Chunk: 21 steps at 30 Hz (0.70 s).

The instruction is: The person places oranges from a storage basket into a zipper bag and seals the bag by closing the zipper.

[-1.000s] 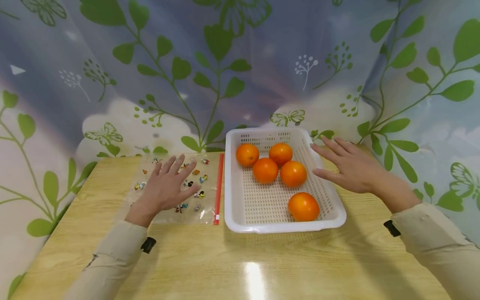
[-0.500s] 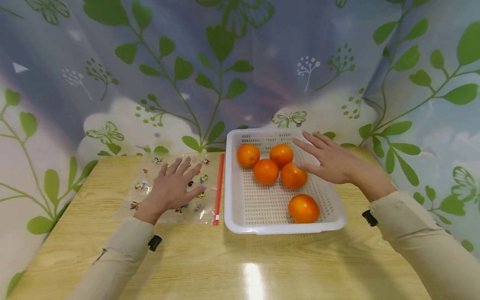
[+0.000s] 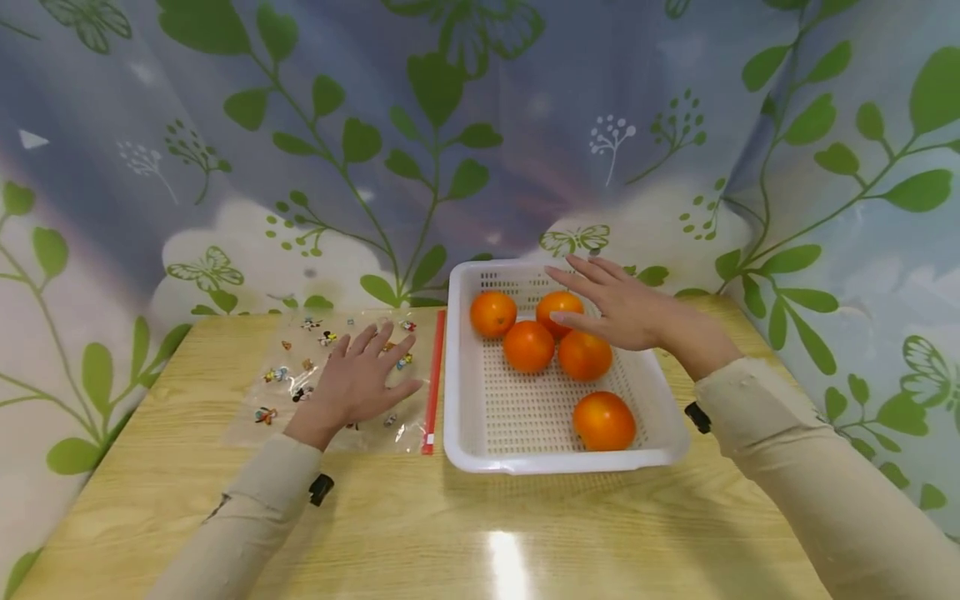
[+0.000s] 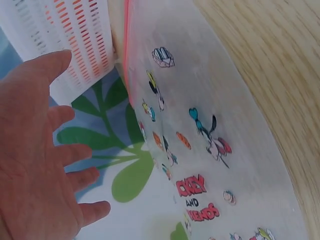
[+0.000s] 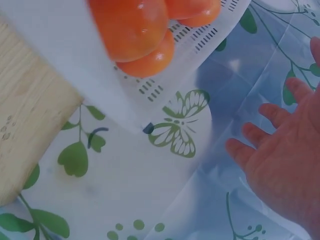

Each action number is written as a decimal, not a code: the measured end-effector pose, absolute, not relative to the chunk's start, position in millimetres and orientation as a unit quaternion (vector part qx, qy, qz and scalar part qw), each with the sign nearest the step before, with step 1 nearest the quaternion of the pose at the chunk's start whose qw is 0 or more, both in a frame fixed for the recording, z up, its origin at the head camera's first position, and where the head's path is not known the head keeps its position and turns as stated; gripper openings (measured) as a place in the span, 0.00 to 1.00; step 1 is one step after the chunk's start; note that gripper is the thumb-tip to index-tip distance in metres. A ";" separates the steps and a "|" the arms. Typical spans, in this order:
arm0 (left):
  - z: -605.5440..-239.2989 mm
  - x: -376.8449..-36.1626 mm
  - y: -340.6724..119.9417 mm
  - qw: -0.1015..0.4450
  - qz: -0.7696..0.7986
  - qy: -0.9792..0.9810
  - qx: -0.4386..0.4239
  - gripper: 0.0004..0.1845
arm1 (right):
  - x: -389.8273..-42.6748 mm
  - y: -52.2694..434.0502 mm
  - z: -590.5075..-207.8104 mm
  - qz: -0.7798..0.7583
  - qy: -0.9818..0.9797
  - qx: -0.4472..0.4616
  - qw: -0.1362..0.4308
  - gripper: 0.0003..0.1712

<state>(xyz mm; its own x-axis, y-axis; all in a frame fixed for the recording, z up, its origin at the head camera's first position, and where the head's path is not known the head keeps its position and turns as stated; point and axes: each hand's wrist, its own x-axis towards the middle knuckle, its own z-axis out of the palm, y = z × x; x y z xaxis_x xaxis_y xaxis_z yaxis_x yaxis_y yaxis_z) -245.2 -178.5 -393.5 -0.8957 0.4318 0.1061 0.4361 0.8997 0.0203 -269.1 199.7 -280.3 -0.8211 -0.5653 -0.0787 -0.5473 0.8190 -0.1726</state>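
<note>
A clear zip bag [image 3: 288, 354] with small cartoon prints and a red zip strip [image 3: 435, 375] lies flat on the table. Over it hovers my left hand [image 3: 352, 383], its fingers spread and holding nothing; the left wrist view shows these fingers apart from the printed bag [image 4: 200, 90]. Right of the bag stands a white plastic basket [image 3: 555, 462] with several oranges [image 3: 603, 421] in it. My right hand [image 3: 626, 310] is above the basket's back right part, with straight fingers and nothing held. It partly covers the back orange [image 3: 557, 307].
The wooden table [image 3: 397, 533] reaches back to a curtain [image 3: 495, 167] printed with leaves and butterflies. Beyond the basket's corner, the right wrist view shows a printed butterfly [image 5: 175, 122]. Dark straps [image 3: 321, 489] show at both wrists.
My right hand has moved left, from beside the basket's right rim to over the oranges at the back. The left hand has shifted slightly right and down over the bag.
</note>
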 end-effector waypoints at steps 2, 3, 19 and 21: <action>-394.8 -245.4 -176.6 0.049 -0.028 -0.973 -0.224 0.38 | -272.0 194.5 -280.9 -0.072 0.951 -0.292 0.066 0.43; -395.2 -245.6 -175.3 0.046 -0.032 -0.973 -0.224 0.38 | -273.2 191.8 -280.9 -0.071 0.952 -0.291 0.067 0.42; -405.0 -257.5 -151.9 -0.002 -0.012 -0.976 -0.217 0.37 | -281.7 154.4 -285.0 -0.082 0.942 -0.316 0.076 0.42; -406.8 -259.5 -150.1 -0.010 -0.001 -0.977 -0.214 0.37 | -281.6 151.7 -285.6 -0.079 0.942 -0.317 0.077 0.41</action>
